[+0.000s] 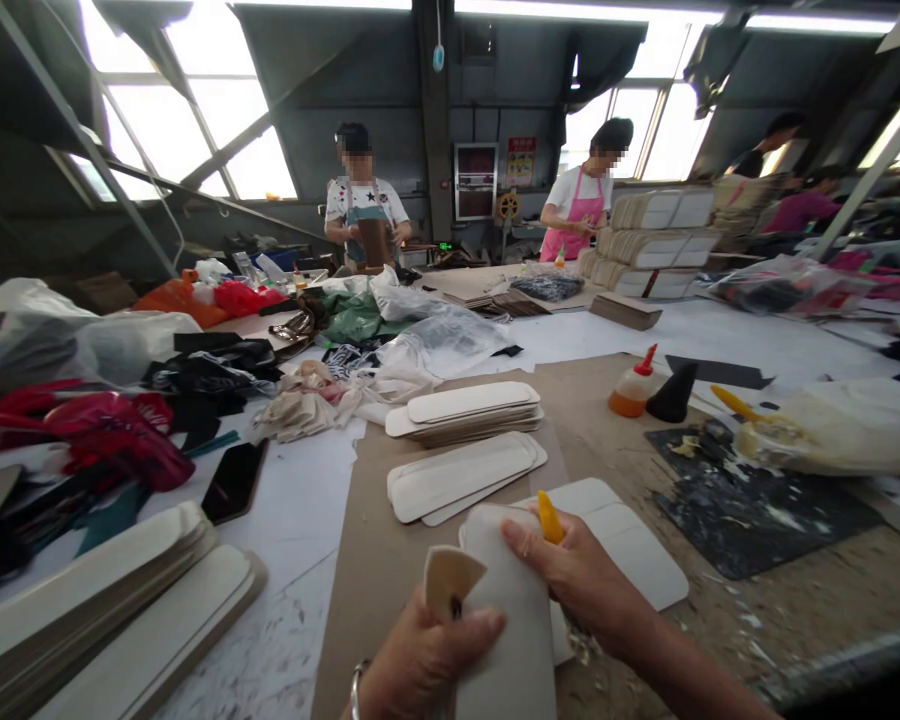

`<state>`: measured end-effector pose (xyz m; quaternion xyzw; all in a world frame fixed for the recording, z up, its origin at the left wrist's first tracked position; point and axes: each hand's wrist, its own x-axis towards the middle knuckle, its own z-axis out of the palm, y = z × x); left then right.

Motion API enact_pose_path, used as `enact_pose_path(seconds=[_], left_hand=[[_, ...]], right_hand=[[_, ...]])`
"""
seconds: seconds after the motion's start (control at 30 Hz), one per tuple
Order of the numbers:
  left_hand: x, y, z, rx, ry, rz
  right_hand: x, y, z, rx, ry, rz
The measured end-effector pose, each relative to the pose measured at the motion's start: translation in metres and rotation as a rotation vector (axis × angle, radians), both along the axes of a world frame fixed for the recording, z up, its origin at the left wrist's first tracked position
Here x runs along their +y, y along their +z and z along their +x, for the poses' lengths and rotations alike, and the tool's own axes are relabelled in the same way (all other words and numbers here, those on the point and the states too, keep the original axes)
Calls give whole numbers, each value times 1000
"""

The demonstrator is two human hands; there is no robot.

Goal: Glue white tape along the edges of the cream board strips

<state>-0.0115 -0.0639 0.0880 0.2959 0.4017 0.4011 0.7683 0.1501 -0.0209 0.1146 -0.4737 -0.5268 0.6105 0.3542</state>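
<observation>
My left hand [435,650] is closed around a long white board with rounded corners [506,610], its thumb lying on the face. A short curved beige piece [450,580] sticks up between that hand's thumb and fingers; its lower part is hidden. My right hand [577,570] grips a yellow-handled brush [550,517] whose clumped bristles show below the palm. The right thumb also presses on the board's upper end. Under and beyond my hands lie more white boards [630,545]. Two small piles of rounded boards [465,475] sit just past them.
To the right, a glue-smeared black mat [765,510] lies beside a pale plastic container [855,425] with another yellow handle. A red-tipped bottle [634,385] stands behind. At left are board stacks [82,600], a phone [234,480] and cloth scraps. Co-workers stand across the table.
</observation>
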Motion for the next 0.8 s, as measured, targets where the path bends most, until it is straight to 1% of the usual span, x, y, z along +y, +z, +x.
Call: enact_pose_path(seconds=[0.17, 0.27, 0.3, 0.33, 0.43, 0.47, 0.5, 0.53, 0.6, 0.67, 0.7, 0.73, 0.8], left_hand=[[-5, -7, 2, 22, 0, -57], [4, -9, 0, 58, 65, -27], [10, -8, -2, 84, 112, -22], [18, -7, -5, 109, 188, -20], [47, -4, -16, 123, 491, -9], [56, -5, -19, 116, 541, -5], [62, -7, -21, 117, 551, -12], [66, -11, -22, 131, 529, -27], [66, -21, -20, 208, 431, -79], [57, -34, -17, 352, 373, -78], [52, -39, -16, 469, 348, -65], [46, -44, -14, 599, 317, -35], [34, -49, -11, 824, 228, 158]], right_hand=[[2, -4, -1, -65, 5, 38], [10, -11, 1, -137, -70, 23], [14, -14, 3, -160, -108, 25], [19, -16, 6, -175, -144, 31], [30, -18, 22, -172, -230, 32], [31, -17, 29, -157, -260, 23], [32, -15, 36, -139, -294, 10], [32, -12, 44, -117, -334, -1], [29, -6, 60, -71, -417, -12], [26, -1, 78, -39, -490, -8], [25, 2, 88, -38, -523, 5], [24, 4, 101, -54, -559, 32], [23, 8, 133, -174, -634, 131]])
